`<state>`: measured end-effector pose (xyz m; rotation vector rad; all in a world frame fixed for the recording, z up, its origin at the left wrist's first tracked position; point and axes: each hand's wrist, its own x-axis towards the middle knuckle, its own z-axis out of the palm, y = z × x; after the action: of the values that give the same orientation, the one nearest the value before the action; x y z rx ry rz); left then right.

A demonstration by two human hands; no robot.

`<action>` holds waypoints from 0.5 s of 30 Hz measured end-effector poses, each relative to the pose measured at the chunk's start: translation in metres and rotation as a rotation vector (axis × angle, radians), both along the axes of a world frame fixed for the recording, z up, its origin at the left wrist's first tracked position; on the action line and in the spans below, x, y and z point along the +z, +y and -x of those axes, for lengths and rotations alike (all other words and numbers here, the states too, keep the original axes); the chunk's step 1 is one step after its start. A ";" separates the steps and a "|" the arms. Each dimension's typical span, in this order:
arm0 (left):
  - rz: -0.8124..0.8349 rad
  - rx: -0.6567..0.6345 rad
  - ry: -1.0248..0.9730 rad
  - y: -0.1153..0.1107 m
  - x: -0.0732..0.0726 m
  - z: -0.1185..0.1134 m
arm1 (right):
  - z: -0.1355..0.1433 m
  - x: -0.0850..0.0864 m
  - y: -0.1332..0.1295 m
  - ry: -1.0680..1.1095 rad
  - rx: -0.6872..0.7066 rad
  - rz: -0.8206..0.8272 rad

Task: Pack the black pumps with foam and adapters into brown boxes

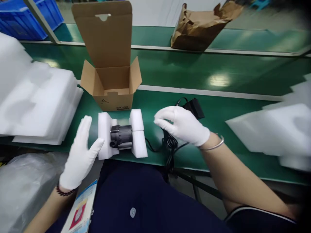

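the left hand (79, 155), gloved in white, has its fingers pressed together, thumb out by the notched white foam end piece (104, 136). between this and the blocky white foam end piece (139, 142) sits the ribbed black cylindrical device (124, 135) – lifting it so cradled would call for even inward pressure. the open brown cardboard box (114, 101) stands beyond (flaps up). the white-gloved right hand (181, 124) curves loosely – no grip visible – above the coiled black cable (170, 142).

Blue crate (18, 24) upper left, partly behind a slanted metal post (41, 20). Crumpled brown paper bag (194, 30) upper right of centre. White foam stack (40, 97) at left, loose white sheets (279, 129) far right. Translucent plastic (26, 184) lower left.
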<state>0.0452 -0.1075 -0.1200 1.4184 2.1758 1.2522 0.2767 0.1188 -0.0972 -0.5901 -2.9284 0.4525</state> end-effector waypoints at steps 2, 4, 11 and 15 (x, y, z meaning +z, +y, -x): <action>0.018 -0.208 0.155 0.021 0.026 -0.007 | -0.036 -0.016 0.011 -0.276 -0.198 -0.033; 0.043 -0.458 0.294 0.047 0.044 -0.024 | -0.060 -0.034 0.007 -0.478 -0.338 -0.051; 0.507 -0.518 0.810 0.093 0.052 -0.073 | -0.096 -0.055 -0.017 -0.632 -0.521 0.024; 0.609 -0.502 0.848 0.094 0.056 -0.077 | -0.101 -0.059 -0.010 -0.347 -0.050 -0.182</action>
<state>0.1220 -0.0138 -0.0645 2.1966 2.0889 -0.2463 0.3780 0.1088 -0.1560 -0.7831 -3.2198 0.0798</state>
